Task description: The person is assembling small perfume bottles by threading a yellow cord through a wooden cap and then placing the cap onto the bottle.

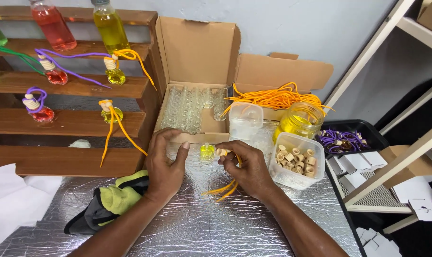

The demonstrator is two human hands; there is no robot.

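- Small glass bottle of yellow liquid (207,151) stands upright on the crinkled silver foil table cover (201,223), between the two hands, just in front of the open cardboard box of empty clear glass bottles (192,107).
- Left hand (164,167): fingers curled loosely, thumb tip near bottle's left side; contact w/ bottle can't tell. Not gripping anything visible.
- Right hand (248,167): fingers pinched shut on a small beige wooden cap (221,152) w/ orange cord (224,189) trailing under the palm; cap just right of bottle, apart from it.
- Surface: foil wrinkled, reflective. Yellow-green cloth over dark cloth (112,202) lies by left forearm.
- Right of hand: clear plastic tub of beige wooden caps (295,161), near knuckles; behind it a glass jar of yellow liquid (299,120) and pile of orange cords (275,97).
- Black tray of purple cords (351,138) at table's right edge.
- Left: brown wooden stepped shelf (66,124) w/ finished red and yellow bottles.
- Room: pale wall behind; white shelf frame far right.
- Open foil mostly toward near edge, betw. forearms.
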